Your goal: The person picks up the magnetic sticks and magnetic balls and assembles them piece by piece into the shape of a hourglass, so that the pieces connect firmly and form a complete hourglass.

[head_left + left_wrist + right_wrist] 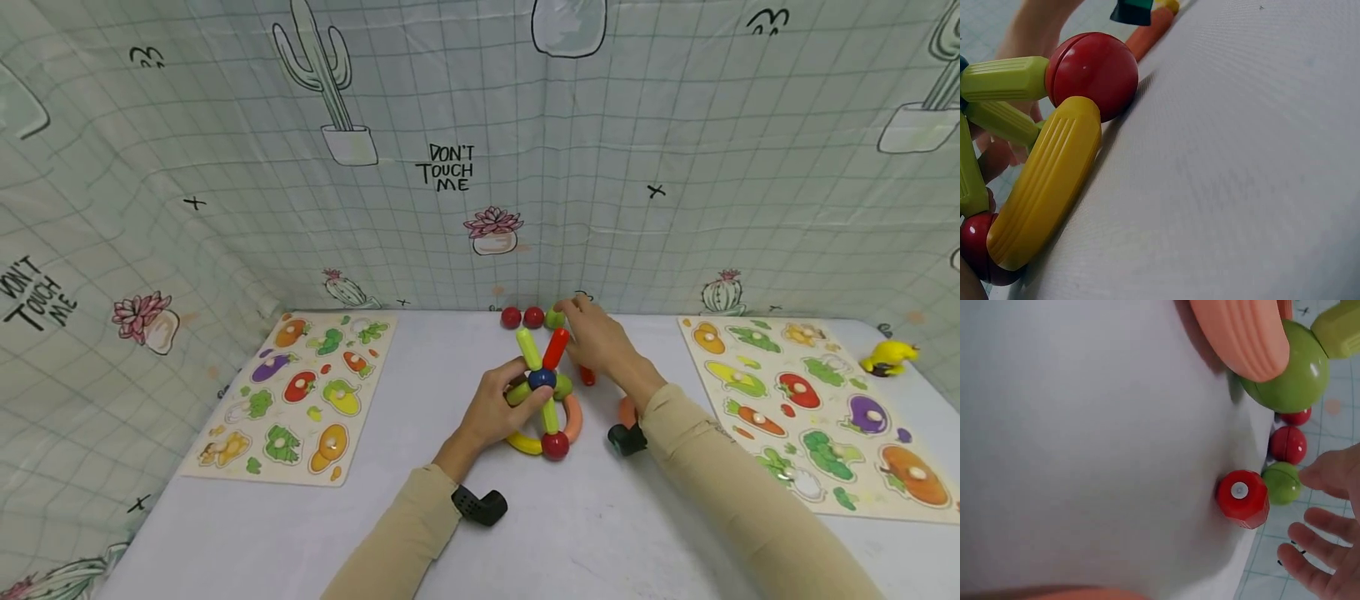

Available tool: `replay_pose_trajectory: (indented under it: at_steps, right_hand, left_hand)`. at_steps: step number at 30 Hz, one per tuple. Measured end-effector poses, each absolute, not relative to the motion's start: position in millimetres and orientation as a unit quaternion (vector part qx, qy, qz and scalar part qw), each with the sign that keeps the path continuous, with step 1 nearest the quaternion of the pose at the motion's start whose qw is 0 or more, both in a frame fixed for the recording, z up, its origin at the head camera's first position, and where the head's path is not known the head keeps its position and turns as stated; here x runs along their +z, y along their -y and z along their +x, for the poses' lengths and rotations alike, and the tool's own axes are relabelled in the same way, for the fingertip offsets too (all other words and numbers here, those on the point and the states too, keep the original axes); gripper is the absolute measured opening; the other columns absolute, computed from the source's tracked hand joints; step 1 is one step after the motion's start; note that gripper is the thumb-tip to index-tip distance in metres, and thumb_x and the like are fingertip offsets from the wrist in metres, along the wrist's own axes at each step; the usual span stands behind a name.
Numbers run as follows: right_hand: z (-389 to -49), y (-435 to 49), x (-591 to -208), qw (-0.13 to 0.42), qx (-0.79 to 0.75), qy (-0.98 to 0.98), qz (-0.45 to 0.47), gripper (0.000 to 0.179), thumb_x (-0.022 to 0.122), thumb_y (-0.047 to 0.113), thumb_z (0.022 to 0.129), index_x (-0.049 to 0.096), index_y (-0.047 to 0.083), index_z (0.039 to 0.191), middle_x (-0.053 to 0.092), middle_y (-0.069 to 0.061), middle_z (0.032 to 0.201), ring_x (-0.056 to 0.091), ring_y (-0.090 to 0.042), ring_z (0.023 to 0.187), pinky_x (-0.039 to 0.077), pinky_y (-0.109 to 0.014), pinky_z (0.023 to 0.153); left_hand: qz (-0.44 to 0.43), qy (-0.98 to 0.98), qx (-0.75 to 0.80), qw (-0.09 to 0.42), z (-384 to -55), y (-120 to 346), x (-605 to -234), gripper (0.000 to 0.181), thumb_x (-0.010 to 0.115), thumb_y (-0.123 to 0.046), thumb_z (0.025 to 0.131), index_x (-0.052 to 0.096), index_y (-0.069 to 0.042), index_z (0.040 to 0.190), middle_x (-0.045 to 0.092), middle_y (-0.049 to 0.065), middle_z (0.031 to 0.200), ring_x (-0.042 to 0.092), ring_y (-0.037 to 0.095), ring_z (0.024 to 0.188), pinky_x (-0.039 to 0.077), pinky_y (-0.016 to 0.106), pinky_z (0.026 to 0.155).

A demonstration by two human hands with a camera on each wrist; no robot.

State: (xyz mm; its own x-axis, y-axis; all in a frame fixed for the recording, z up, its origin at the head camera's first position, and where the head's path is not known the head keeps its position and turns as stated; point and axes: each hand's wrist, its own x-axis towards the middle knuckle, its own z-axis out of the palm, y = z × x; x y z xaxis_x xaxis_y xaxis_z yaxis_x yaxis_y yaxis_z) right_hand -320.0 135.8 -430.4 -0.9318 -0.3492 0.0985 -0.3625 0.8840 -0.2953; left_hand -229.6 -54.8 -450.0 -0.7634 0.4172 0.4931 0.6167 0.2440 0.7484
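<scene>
Free table (562, 533) nearside, stick model (542, 378) blocking, red rod (1244, 503) beside

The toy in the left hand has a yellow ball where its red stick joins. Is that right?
Not quite: in the head view, that ball is blue. The toy is in the left hand, with its red stick joining there.

From the head we look forward and down across the white tabletop (562, 533) to the far grid-patterned fabric curtain (600, 167), while our close, tilted wrist views share with this wider one the yellow curved plastic rod (1054, 181) (left) and the glossy green ball (1282, 483) at the far edge (right).
</scene>
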Motion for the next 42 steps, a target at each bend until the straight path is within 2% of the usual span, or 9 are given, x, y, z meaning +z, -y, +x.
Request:
replay_pose_trajectory:
  at_steps: [5, 12, 16, 22, 28, 32, 35, 39, 42]
  right_hand:
    - [-328, -131, -426, -0.017, 0.141, 0.972, 0.185, 0.050, 0.060, 0.012, 0.088, 0.047, 0.009, 0.136, 0.044, -0.019, 0.137, 0.046, -0.040, 0.123, 0.044, -0.057, 0.095]
    - [-333, -129, -431, -0.034, 0.147, 0.974, 0.168, 0.048, 0.060, 0.017, 0.088, 0.048, 0.013, 0.135, 0.044, -0.019, 0.134, 0.046, -0.038, 0.122, 0.045, -0.057, 0.092]
    - [-335, -127, -435, -0.005, 0.151, 0.974, 0.170, 0.038, 0.058, 0.015, 0.090, 0.051, 0.010, 0.128, 0.045, -0.019, 0.128, 0.049, -0.038, 0.116, 0.048, -0.055, 0.087]
    - [-336, -124, -437, 0.003, 0.150, 0.974, 0.170, 0.039, 0.058, 0.011, 0.090, 0.051, 0.009, 0.128, 0.047, -0.019, 0.129, 0.050, -0.037, 0.118, 0.048, -0.054, 0.090]
    - [-336, -122, -440, 0.015, 0.158, 0.972, 0.172, 0.032, 0.058, 0.012, 0.091, 0.053, 0.009, 0.122, 0.050, -0.018, 0.121, 0.053, -0.035, 0.112, 0.049, -0.052, 0.088]
    - [-335, -120, -443, 0.032, 0.170, 0.971, 0.167, 0.022, 0.057, 0.009, 0.090, 0.055, 0.008, 0.112, 0.051, -0.016, 0.111, 0.054, -0.033, 0.101, 0.052, -0.049, 0.081]
    - [-332, -117, -443, 0.041, 0.183, 0.969, 0.161, 0.020, 0.056, 0.009, 0.091, 0.055, 0.007, 0.110, 0.050, -0.016, 0.108, 0.055, -0.032, 0.095, 0.052, -0.048, 0.078]
    - [-329, -114, -442, 0.045, 0.202, 0.967, 0.152, 0.026, 0.055, 0.010, 0.091, 0.055, 0.007, 0.116, 0.050, -0.017, 0.109, 0.056, -0.032, 0.093, 0.052, -0.049, 0.080]
    - [-326, -116, -442, 0.041, 0.224, 0.963, 0.143, 0.029, 0.056, 0.011, 0.090, 0.057, 0.006, 0.118, 0.051, -0.018, 0.109, 0.056, -0.033, 0.092, 0.051, -0.048, 0.082]
  left_hand:
    - [-0.329, 0.783, -0.519, 0.098, -233, 54, -454, 0.013, 0.061, -0.005, 0.087, 0.060, 0.000, 0.099, 0.056, 0.010, 0.078, 0.048, 0.021, 0.065, 0.039, 0.028, 0.056]
    - [-0.333, 0.784, -0.513, 0.104, -250, 53, -480, 0.013, 0.064, -0.007, 0.086, 0.060, -0.004, 0.099, 0.056, 0.007, 0.078, 0.048, 0.017, 0.064, 0.040, 0.028, 0.055]
    - [-0.341, 0.781, -0.512, 0.107, -252, 54, -483, 0.015, 0.063, -0.020, 0.090, 0.060, -0.009, 0.099, 0.058, 0.003, 0.081, 0.048, 0.011, 0.067, 0.042, 0.023, 0.058]
    - [-0.349, 0.773, -0.518, 0.110, -251, 53, -483, 0.043, 0.051, -0.051, 0.093, 0.060, -0.009, 0.099, 0.060, 0.003, 0.084, 0.050, 0.009, 0.068, 0.044, 0.019, 0.059]
    - [-0.334, 0.784, -0.513, 0.106, -250, 54, -483, 0.051, 0.047, -0.057, 0.091, 0.058, -0.008, 0.100, 0.058, 0.003, 0.079, 0.051, 0.011, 0.067, 0.043, 0.018, 0.058]
    - [-0.331, 0.795, -0.494, 0.122, -250, 55, -482, 0.047, 0.047, -0.055, 0.092, 0.060, -0.010, 0.102, 0.062, 0.002, 0.089, 0.051, 0.013, 0.079, 0.044, 0.020, 0.064]
    - [-0.326, 0.801, -0.485, 0.129, -250, 56, -481, 0.047, 0.047, -0.055, 0.092, 0.063, -0.012, 0.104, 0.064, 0.002, 0.099, 0.050, 0.014, 0.089, 0.046, 0.023, 0.069]
    - [-0.309, 0.801, -0.505, 0.092, -248, 56, -478, 0.046, 0.049, -0.052, 0.093, 0.064, -0.011, 0.108, 0.063, 0.004, 0.114, 0.054, 0.016, 0.107, 0.052, 0.032, 0.087]
    - [-0.294, 0.796, -0.527, 0.053, -247, 56, -475, 0.044, 0.051, -0.050, 0.093, 0.063, -0.010, 0.109, 0.060, 0.006, 0.121, 0.052, 0.020, 0.120, 0.048, 0.043, 0.096]
